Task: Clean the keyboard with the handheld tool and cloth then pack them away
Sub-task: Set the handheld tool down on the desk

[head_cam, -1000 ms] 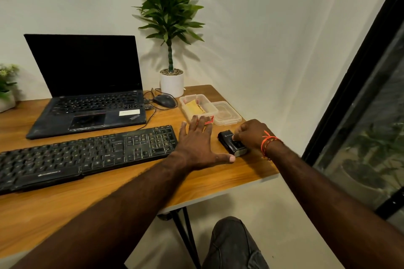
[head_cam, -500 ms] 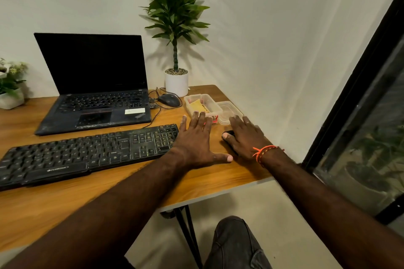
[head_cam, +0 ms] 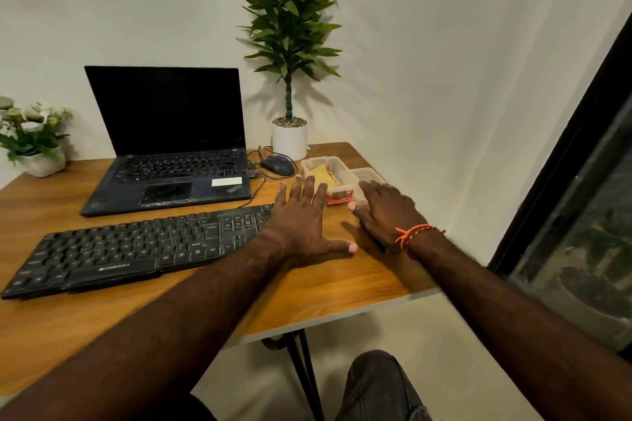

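Note:
A black keyboard lies across the wooden desk. My left hand rests flat on the desk at the keyboard's right end, fingers straight and spread. My right hand lies flat beside it, covering the small black handheld tool, of which only a dark edge shows under the wrist. Its fingertips reach toward a clear plastic box holding a yellow cloth. The box's lid lies to the box's right.
An open laptop stands behind the keyboard, with a wired mouse to its right. A tall potted plant is in the back corner and a small flower pot at the far left. The desk's right edge is close to my right wrist.
My right hand went from curled on the black tool to lying flat over it, hiding it. The left hand stayed flat. The view shifted left.

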